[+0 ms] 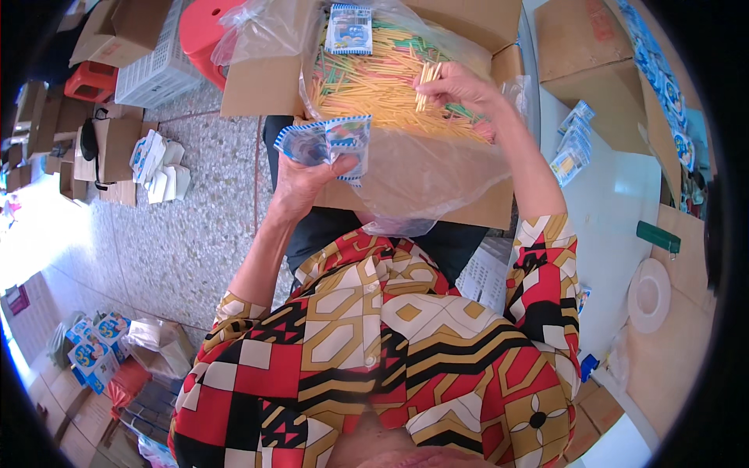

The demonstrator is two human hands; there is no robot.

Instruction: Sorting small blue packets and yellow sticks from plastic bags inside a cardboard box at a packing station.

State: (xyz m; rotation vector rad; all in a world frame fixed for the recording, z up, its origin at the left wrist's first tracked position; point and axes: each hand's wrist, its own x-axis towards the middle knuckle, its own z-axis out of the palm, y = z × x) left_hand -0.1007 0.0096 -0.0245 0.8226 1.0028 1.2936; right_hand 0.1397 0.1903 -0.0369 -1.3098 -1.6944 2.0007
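Observation:
My left hand (300, 186) is closed on a blue-and-white printed packet (349, 144), thumb in front, its mouth spread open at the top. Between the fingers of my right hand (466, 87) is a small bundle of thin pale-yellow sticks (424, 87), held roughly upright. Below that hand lies a mass of loose thin sticks (363, 90), mostly yellow with some green and pink. They fill a cardboard box (261, 87) lined with a clear plastic bag (425, 168), which drapes over the near side. Another blue-and-white packet (349, 30) rests on the sticks at the far left.
Beyond the box's left side are a red stool (204, 35) and a white plastic crate (158, 72). On the right, a pale table (616, 199) carries blue-and-white packets (573, 148), a green object (657, 237) and a white ring-shaped thing (649, 295). White packets (162, 168) lie left on the speckled floor.

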